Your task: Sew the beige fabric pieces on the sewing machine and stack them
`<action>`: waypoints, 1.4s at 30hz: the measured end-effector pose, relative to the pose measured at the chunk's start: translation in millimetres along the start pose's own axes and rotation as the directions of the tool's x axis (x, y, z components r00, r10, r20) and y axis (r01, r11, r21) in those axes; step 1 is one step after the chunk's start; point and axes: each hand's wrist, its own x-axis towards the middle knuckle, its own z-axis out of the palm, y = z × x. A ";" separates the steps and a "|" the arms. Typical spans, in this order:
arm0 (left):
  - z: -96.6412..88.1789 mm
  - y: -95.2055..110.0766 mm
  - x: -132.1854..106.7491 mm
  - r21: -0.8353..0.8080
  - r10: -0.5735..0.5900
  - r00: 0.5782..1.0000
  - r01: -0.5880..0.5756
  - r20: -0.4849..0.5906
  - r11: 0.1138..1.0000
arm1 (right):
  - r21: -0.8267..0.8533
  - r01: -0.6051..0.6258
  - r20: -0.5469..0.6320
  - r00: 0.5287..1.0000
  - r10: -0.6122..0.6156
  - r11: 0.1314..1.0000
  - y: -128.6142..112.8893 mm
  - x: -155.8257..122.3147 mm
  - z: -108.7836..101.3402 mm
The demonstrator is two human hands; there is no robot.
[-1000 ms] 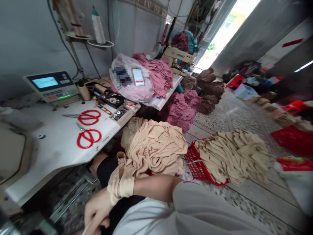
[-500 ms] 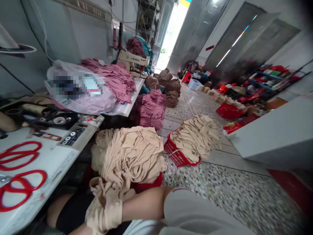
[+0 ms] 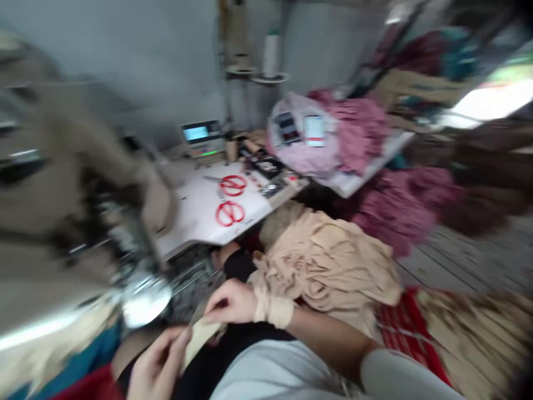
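Note:
The whole view is motion-blurred. Low in the middle, my left hand (image 3: 156, 369) and my right hand (image 3: 231, 303) pinch a strip of beige fabric (image 3: 200, 339) between them. A beige fabric band (image 3: 272, 311) is wrapped around my right wrist. Just beyond that wrist lies a large heap of beige fabric (image 3: 327, 272). Two pairs of red-handled scissors (image 3: 232, 185) (image 3: 229, 214) lie on a white sewing table (image 3: 200, 216), out of reach of the fingers.
A blurred sewing machine head (image 3: 83, 194) fills the left side. Pink fabric bundles (image 3: 395, 208) and a plastic bag (image 3: 302, 141) lie beyond. A red basket (image 3: 402, 328) holding beige strips sits at lower right on the tiled floor (image 3: 466, 261).
The view has swung left and tilted. My two hands have come together on the beige strip, while the band stays around my right wrist.

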 end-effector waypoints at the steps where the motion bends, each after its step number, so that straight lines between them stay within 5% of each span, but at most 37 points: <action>1: -1.1 4.1 -7.5 -0.061 -0.062 0.997 0.059 -0.048 0.996 | -0.036 0.030 -0.007 1.000 -0.031 0.999 -7.4 -2.7 3.7; 5: -8.0 13.7 -14.5 -0.472 -0.163 0.972 0.065 -0.171 0.879 | -0.084 0.048 0.001 0.999 -0.048 0.995 -37.5 -0.4 15.5; 8: -23.1 10.6 -19.5 -0.630 -0.039 0.987 -0.068 -0.154 0.774 | -0.054 0.013 0.044 0.999 -0.011 0.998 -57.1 5.7 24.1; 13: -50.1 16.0 -29.4 -0.229 0.235 0.947 -0.283 -0.218 0.931 | -0.180 0.110 0.028 0.994 -0.107 0.977 -88.4 4.1 32.6; 18: -63.8 32.2 -19.7 0.016 0.405 0.885 -0.413 -0.229 0.911 | -0.331 0.254 -0.085 0.951 -0.297 0.909 -109.7 7.3 32.6; 21: -65.2 38.7 -9.4 -0.019 0.359 0.904 -0.373 -0.232 0.928 | -0.332 0.223 -0.161 0.944 -0.288 0.917 -108.0 16.4 28.4; 27: -64.5 48.0 7.6 -0.132 0.130 0.948 -0.174 -0.290 0.976 | -0.054 0.051 -0.203 0.977 -0.061 0.997 -94.4 35.2 17.6; 31: -66.6 56.0 12.3 -0.181 0.032 0.943 -0.097 -0.331 0.979 | -0.004 0.021 -0.222 0.975 -0.022 1.000 -95.0 40.5 12.4; 42: -68.8 60.2 43.6 -0.376 0.095 0.911 -0.259 -0.401 0.890 | 0.175 -0.028 -0.291 0.954 0.079 0.984 -85.6 58.5 5.3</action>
